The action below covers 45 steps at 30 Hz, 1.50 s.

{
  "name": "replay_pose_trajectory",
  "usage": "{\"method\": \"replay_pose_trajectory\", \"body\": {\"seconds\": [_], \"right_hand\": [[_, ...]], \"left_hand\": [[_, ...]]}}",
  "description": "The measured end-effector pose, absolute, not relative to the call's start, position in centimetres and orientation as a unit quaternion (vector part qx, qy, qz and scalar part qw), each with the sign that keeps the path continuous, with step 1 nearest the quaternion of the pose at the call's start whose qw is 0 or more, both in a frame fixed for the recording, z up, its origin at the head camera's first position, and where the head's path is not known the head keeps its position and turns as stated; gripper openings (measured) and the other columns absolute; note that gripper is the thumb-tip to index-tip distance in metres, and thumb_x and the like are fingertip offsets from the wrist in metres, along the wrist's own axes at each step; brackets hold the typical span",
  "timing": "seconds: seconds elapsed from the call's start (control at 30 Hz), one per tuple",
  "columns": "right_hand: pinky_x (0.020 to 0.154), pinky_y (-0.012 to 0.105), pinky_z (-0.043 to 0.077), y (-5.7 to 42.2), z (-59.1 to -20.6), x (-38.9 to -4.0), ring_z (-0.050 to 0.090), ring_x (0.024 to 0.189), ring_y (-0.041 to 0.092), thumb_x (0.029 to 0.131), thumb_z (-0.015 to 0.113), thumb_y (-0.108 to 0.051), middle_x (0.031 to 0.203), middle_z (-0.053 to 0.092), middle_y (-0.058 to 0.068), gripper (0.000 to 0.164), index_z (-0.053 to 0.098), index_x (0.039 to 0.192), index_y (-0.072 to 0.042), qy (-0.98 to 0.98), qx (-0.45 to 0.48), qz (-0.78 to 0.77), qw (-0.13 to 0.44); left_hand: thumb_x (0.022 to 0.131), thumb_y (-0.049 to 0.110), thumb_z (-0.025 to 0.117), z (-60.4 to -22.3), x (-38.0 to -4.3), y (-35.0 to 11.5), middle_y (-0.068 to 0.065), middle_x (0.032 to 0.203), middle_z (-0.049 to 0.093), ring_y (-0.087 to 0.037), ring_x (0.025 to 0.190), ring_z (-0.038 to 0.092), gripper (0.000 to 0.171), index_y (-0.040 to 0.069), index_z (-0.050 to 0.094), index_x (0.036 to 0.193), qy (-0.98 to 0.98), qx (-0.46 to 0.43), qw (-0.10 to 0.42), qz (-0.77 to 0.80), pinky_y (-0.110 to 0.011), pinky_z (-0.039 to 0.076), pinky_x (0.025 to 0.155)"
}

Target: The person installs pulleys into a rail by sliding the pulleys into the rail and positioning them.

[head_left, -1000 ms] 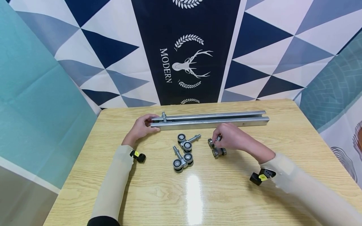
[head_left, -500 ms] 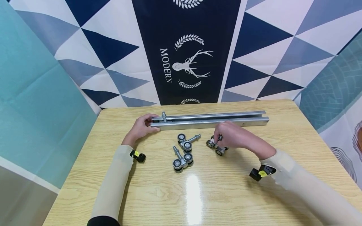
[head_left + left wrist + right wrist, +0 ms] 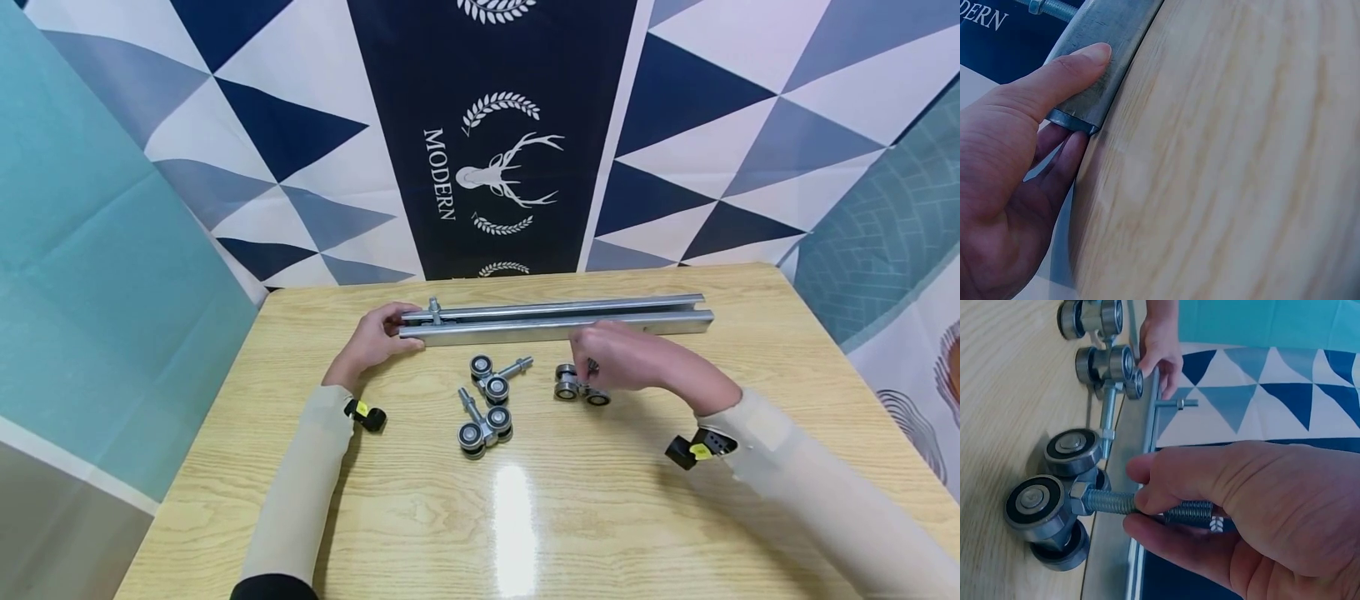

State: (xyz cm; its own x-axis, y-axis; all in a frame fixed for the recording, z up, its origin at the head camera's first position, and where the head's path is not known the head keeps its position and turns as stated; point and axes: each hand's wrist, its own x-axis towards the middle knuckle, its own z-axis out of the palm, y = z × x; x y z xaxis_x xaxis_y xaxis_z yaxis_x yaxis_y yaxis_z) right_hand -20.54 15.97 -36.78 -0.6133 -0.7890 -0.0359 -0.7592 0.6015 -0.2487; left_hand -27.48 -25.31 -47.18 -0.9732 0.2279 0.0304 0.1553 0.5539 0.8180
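A long metal U-shaped rail (image 3: 517, 332) lies near the table's back edge, its slot facing up. My left hand (image 3: 375, 337) grips its left end, the thumb flat on the front side and the fingers round the end, as the left wrist view shows. Inside that end sits a piece with an upright bolt (image 3: 435, 310). My right hand (image 3: 626, 360), in front of the rail, pinches the threaded bolt (image 3: 1110, 501) of a roller trolley (image 3: 567, 388) between thumb and fingers. The trolley's wheels (image 3: 1035, 499) point down toward the table in the head view.
Two more roller trolleys lie left of the right hand, the rear trolley (image 3: 497, 388) with its bolt to the right and the front trolley (image 3: 487, 427) with its bolt toward the rail. A patterned cloth (image 3: 480, 167) hangs behind the wooden table (image 3: 420, 517).
The trolley in my right hand has turned about its bolt, and its wheels sit slightly higher in view. My left hand, the rail and the other two trolleys stay put.
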Motion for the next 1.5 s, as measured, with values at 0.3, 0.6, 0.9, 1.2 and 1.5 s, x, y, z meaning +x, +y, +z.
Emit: {"method": "replay_pose_trajectory", "body": {"seconds": [0.3, 0.6, 0.9, 1.2, 1.5], "right_hand": [[0.060, 0.027, 0.054, 16.3, -37.2, -20.9, 0.059, 0.069, 0.010, 0.071, 0.072, 0.008, 0.084, 0.063, -0.005, 0.026, 0.080, 0.074, -0.016, 0.884, -0.448, -0.112, 0.073], [0.066, 0.033, 0.056, 16.2, -37.3, -20.7, 0.066, 0.080, 0.015, 0.073, 0.071, 0.006, 0.095, 0.072, 0.002, 0.030, 0.081, 0.095, -0.013, 0.897, -0.410, -0.138, 0.092], [0.071, 0.039, 0.059, 16.3, -37.5, -20.5, 0.069, 0.083, 0.019, 0.077, 0.082, -0.011, 0.102, 0.072, 0.008, 0.021, 0.079, 0.097, -0.010, 0.920, -0.364, -0.129, 0.062], [0.066, 0.036, 0.058, 16.2, -37.7, -20.5, 0.068, 0.075, 0.014, 0.076, 0.084, -0.013, 0.095, 0.076, 0.006, 0.018, 0.080, 0.093, -0.009, 0.924, -0.351, -0.145, 0.038], [0.060, 0.032, 0.054, 16.1, -38.1, -20.4, 0.064, 0.071, 0.009, 0.076, 0.077, -0.003, 0.084, 0.075, 0.000, 0.013, 0.081, 0.080, -0.014, 0.924, -0.350, -0.151, 0.042]], "left_hand": [[0.074, 0.032, 0.088, -47.3, -27.6, -25.5, -0.009, 0.120, 0.063, -0.026, 0.098, 0.053, 0.061, 0.022, 0.064, 0.130, 0.879, 0.109, 0.038, 0.462, -0.039, 0.045, 0.085], [0.077, 0.026, 0.087, -47.1, -27.3, -25.2, -0.014, 0.123, 0.062, -0.030, 0.101, 0.052, 0.059, 0.019, 0.063, 0.131, 0.880, 0.105, 0.041, 0.461, -0.042, 0.044, 0.088], [0.075, 0.032, 0.088, -47.4, -27.5, -25.4, -0.011, 0.120, 0.062, -0.028, 0.099, 0.052, 0.059, 0.023, 0.064, 0.129, 0.881, 0.108, 0.038, 0.459, -0.040, 0.044, 0.087], [0.075, 0.034, 0.088, -47.4, -27.5, -25.4, -0.009, 0.122, 0.063, -0.026, 0.099, 0.054, 0.061, 0.023, 0.064, 0.130, 0.883, 0.104, 0.038, 0.457, -0.041, 0.046, 0.088], [0.075, 0.031, 0.088, -47.3, -27.5, -25.4, -0.010, 0.121, 0.063, -0.027, 0.099, 0.054, 0.060, 0.022, 0.064, 0.129, 0.881, 0.109, 0.037, 0.458, -0.041, 0.046, 0.088]]}}
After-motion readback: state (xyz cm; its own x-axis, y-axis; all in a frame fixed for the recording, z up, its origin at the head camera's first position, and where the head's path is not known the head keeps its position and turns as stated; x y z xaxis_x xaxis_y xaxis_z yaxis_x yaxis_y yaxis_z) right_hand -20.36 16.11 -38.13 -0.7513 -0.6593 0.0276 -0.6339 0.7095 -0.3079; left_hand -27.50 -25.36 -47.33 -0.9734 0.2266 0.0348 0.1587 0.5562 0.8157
